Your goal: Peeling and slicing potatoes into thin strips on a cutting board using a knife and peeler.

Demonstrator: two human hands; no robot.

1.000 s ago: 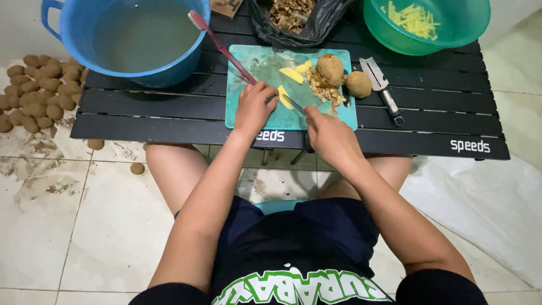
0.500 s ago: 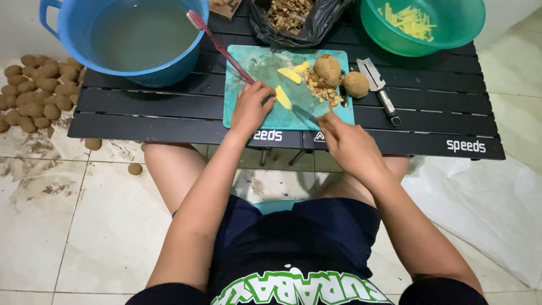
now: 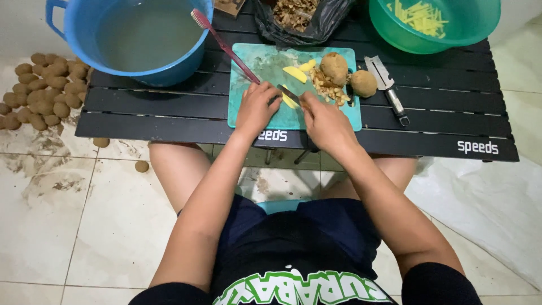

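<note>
Potatoes (image 3: 347, 76) on board (image 3: 265, 62), peeler (image 3: 387, 85) right

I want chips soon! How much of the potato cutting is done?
Done: yellow sticks fill the green bowl. In hand: the right hand slices a peeled piece with a knife, steadied by the left hand. Left: two potatoes on the board, plus a floor pile.

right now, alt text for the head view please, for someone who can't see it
Seen from above, a seated person's right hand holds a knife over a pale yellow peeled piece that the left hand steadies on a teal plastic cutting board. Beside it on the black slatted table sits a blue water tub.
</note>
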